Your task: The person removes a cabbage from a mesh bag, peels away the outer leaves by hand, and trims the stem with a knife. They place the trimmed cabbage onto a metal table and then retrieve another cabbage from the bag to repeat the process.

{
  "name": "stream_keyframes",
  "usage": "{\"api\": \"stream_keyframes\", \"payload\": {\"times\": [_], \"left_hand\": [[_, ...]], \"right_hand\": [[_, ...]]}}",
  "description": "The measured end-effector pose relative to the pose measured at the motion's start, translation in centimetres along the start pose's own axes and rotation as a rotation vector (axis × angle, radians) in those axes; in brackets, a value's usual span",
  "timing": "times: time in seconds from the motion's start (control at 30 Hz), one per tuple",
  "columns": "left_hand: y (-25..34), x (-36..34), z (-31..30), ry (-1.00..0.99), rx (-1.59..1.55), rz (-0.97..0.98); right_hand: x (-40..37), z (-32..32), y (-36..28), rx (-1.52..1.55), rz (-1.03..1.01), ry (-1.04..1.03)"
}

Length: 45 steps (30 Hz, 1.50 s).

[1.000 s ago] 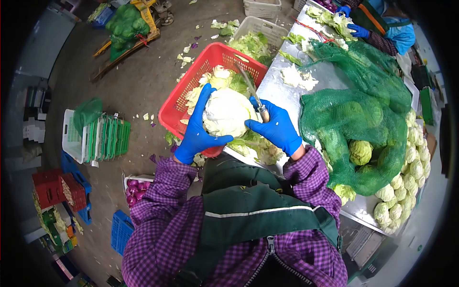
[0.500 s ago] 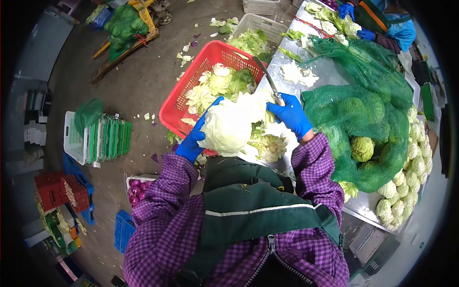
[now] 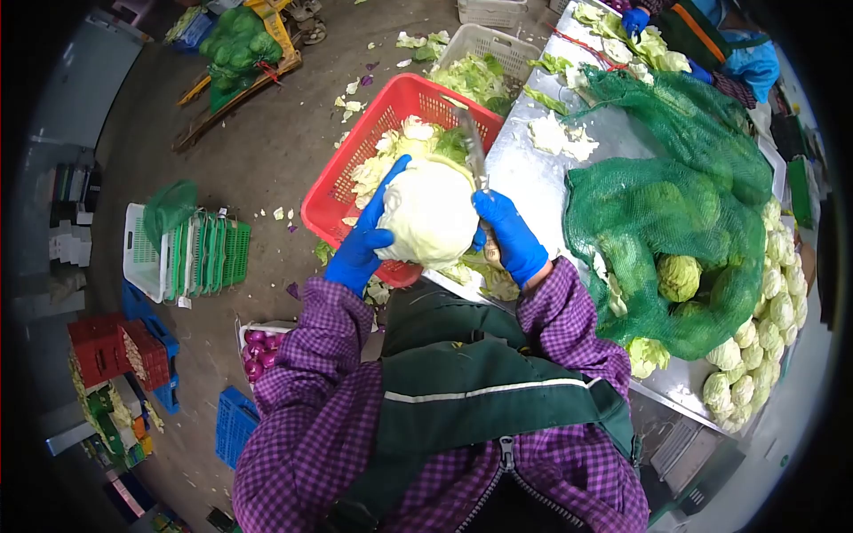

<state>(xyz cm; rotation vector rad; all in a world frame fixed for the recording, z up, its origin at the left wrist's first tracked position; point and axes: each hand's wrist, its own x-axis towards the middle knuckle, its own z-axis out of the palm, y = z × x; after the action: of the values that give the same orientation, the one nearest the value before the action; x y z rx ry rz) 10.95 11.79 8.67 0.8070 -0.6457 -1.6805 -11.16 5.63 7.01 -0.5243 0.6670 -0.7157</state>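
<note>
A pale, rounded cabbage point(image 3: 429, 213) is held in front of my apron, above the near edge of the red crate point(image 3: 313, 200). My left hand point(image 3: 362, 244), in a blue glove, grips its left side, fingers along the top edge and thumb at the lower side. My right hand point(image 3: 511, 233), also gloved, is closed around the handle of a curved knife point(image 3: 476, 151) right beside the cabbage. The blade points up and away and is blurred. Loose leaves point(image 3: 499, 282) lie on the metal table below my right hand.
Trimmed leaves fill part of the red crate; a grey crate point(image 3: 524, 55) with leaves stands behind it. Green net sacks point(image 3: 622, 209) of cabbages and stacked cabbages point(image 3: 755, 355) occupy the table's right. A co-worker's gloved hand point(image 3: 634, 21) is at the far end.
My right hand and the knife have moved left and closer to the cabbage. The cabbage has turned, and the leaves beside its right side no longer show there.
</note>
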Motion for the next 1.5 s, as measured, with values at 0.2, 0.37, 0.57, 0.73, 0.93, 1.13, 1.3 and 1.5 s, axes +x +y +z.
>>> {"api": "stream_keyframes", "payload": {"times": [0.2, 0.37, 0.57, 0.73, 0.93, 1.13, 1.3, 1.5], "left_hand": [[-1.5, 0.7, 2.8, 0.026, 0.688, 0.394], [-3.1, 1.2, 0.8, 0.056, 0.472, 0.296], [-3.0, 0.3, 0.4, 0.022, 0.107, 0.184], [-4.6, -0.9, -3.0, 0.121, -0.161, 0.008], [-4.0, 0.1, -2.5, 0.067, -0.299, -0.028], [-3.3, -0.1, -0.5, 0.283, -0.489, -0.263], [-2.9, -0.8, 1.7, 0.282, -0.417, -0.301], [-3.2, -0.1, -1.8, 0.029, -0.224, -0.115]], "right_hand": [[-0.2, 1.7, -0.6, -0.39, -0.16, 0.347], [-0.5, 2.1, -0.7, -0.47, -0.239, 0.428], [-1.2, 1.2, -2.8, -0.526, -0.164, 0.519], [-1.1, 0.7, -3.0, -0.572, -0.176, 0.505], [-1.5, 3.4, -3.8, -0.689, -0.356, 0.103], [-0.2, 2.5, -3.1, -0.917, -0.775, -0.099], [0.5, 1.3, -2.6, -1.047, -0.817, 0.188], [-0.1, -1.4, -2.1, -0.596, -0.419, 0.47]]}}
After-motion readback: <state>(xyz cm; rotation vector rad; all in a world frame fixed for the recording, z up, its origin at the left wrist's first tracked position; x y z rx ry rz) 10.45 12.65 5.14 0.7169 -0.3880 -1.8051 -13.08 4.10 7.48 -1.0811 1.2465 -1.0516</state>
